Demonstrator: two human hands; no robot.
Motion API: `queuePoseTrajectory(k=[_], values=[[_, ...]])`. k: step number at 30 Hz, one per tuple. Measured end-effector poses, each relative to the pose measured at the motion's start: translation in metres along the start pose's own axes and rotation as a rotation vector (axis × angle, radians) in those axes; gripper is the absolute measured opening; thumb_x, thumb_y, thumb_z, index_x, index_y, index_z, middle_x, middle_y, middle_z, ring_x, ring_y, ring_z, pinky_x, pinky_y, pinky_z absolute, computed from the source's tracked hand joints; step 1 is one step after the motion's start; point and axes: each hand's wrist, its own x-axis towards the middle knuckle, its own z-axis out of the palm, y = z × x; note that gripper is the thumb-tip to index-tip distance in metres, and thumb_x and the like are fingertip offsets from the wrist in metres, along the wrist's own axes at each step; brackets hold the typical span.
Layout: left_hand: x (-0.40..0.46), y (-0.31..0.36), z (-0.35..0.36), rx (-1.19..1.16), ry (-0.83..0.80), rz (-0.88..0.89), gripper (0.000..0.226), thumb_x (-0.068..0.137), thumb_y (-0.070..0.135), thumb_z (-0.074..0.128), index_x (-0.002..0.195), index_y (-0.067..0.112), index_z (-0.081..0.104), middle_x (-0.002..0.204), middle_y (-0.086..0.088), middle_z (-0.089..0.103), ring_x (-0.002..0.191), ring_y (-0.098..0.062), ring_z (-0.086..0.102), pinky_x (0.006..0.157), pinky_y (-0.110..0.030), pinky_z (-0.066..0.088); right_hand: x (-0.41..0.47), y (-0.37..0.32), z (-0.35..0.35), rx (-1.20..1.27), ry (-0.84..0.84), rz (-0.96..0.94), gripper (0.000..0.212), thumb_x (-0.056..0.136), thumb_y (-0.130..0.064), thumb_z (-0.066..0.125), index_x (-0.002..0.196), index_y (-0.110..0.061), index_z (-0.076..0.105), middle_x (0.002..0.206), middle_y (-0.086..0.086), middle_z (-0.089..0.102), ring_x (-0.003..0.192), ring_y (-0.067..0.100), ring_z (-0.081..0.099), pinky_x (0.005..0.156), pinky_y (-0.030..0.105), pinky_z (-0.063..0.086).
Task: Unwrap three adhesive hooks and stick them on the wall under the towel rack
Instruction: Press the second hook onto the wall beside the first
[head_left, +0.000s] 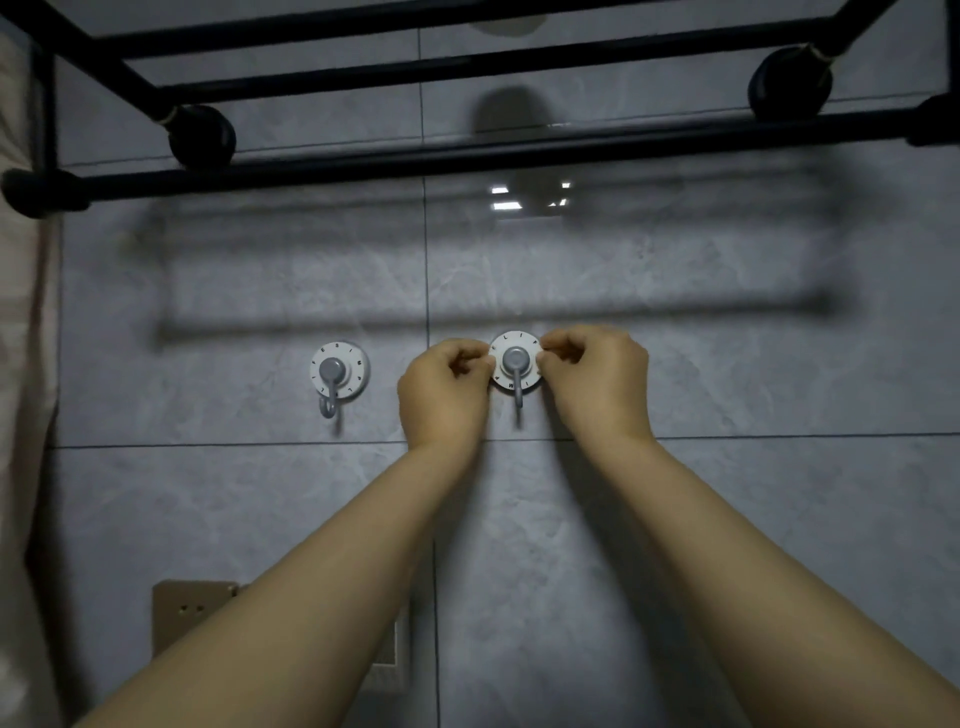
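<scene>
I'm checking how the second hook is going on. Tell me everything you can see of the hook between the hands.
The right-hand hook is a round white disc with black letters around its rim, a grey, metal-looking knob at its centre and a grey hook hanging straight down. It sits flat against the grey tiled wall, below the black towel rack and level with the other hook. The left hand and right hand pinch its opposite edges.

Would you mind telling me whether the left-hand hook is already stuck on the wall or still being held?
Stuck on: the left hook sits alone against the tiled wall, no hand touching it.
</scene>
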Motion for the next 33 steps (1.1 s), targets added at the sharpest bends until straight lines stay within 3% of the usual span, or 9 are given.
queuePoseTrajectory(k=[3,5,9,12,15,21,27,33], values=[[-0.003,-0.010,-0.018,0.255,-0.121,0.382,0.034,0.087,0.003,0.056,0.114,0.019,0.069,0.117,0.001,0.068,0.108,-0.018,0.060,0.097,-0.031,0.046,-0.006,0.004,-0.010,-0.173,-0.087,-0.350,0.024,0.080,-0.005,0.060,0.100,-0.013,0.072,0.097,0.007,0.069,0.094,0.027,0.054,0.083,0.030,0.044],[-0.005,-0.017,-0.031,0.426,-0.214,0.558,0.047,0.089,0.002,0.050,0.132,0.021,0.057,0.137,0.002,0.058,0.120,-0.021,0.052,0.102,-0.037,0.041,-0.009,0.012,-0.016,-0.341,-0.165,-0.575,0.032,0.083,-0.007,0.056,0.112,-0.013,0.067,0.112,0.003,0.069,0.100,0.029,0.053,0.085,0.036,0.046],[-0.008,-0.021,-0.041,0.679,-0.419,0.682,0.063,0.090,0.012,0.039,0.149,0.026,0.028,0.156,0.011,0.032,0.133,-0.018,0.035,0.099,-0.033,0.034,-0.010,0.021,-0.025,-0.569,-0.294,-0.648,0.046,0.089,-0.014,0.045,0.135,-0.017,0.049,0.138,-0.003,0.054,0.122,0.029,0.047,0.092,0.040,0.045],[-0.005,-0.023,-0.042,0.821,-0.475,0.753,0.065,0.092,0.018,0.037,0.153,0.024,0.015,0.160,0.010,0.020,0.139,-0.019,0.028,0.103,-0.034,0.033,-0.008,0.023,-0.030,-0.717,-0.395,-0.702,0.061,0.084,-0.016,0.024,0.143,-0.019,0.036,0.148,-0.003,0.042,0.130,0.027,0.040,0.095,0.038,0.040],[-0.002,-0.025,-0.044,0.869,-0.485,0.794,0.065,0.091,0.021,0.038,0.153,0.021,0.016,0.161,0.007,0.020,0.139,-0.021,0.028,0.104,-0.033,0.031,-0.004,0.024,-0.033,-0.785,-0.457,-0.732,0.066,0.080,-0.016,0.019,0.146,-0.017,0.030,0.152,-0.002,0.036,0.125,0.027,0.043,0.093,0.037,0.039],[0.001,-0.014,-0.047,0.885,-0.482,0.784,0.062,0.088,0.022,0.044,0.149,0.022,0.030,0.157,0.007,0.031,0.139,-0.025,0.030,0.103,-0.038,0.032,0.000,0.024,-0.037,-0.854,-0.485,-0.750,0.068,0.082,-0.011,0.039,0.148,-0.019,0.023,0.156,-0.002,0.028,0.127,0.031,0.039,0.096,0.040,0.037],[-0.008,-0.023,-0.045,1.024,-0.527,0.734,0.072,0.094,0.042,0.033,0.153,0.023,-0.005,0.163,0.008,0.002,0.145,-0.023,0.013,0.109,-0.037,0.026,-0.014,0.031,-0.044,-0.924,-0.486,-0.702,0.064,0.087,-0.018,0.033,0.149,-0.021,0.018,0.158,-0.003,0.021,0.141,0.032,0.024,0.106,0.042,0.030],[-0.020,-0.034,-0.036,1.005,-0.485,0.698,0.075,0.094,0.053,0.024,0.150,0.023,-0.016,0.163,0.006,-0.011,0.149,-0.021,0.003,0.114,-0.036,0.020,-0.027,0.041,-0.038,-0.982,-0.472,-0.631,0.065,0.089,-0.023,0.039,0.149,-0.023,0.016,0.159,-0.005,0.016,0.145,0.029,0.015,0.109,0.045,0.023]])
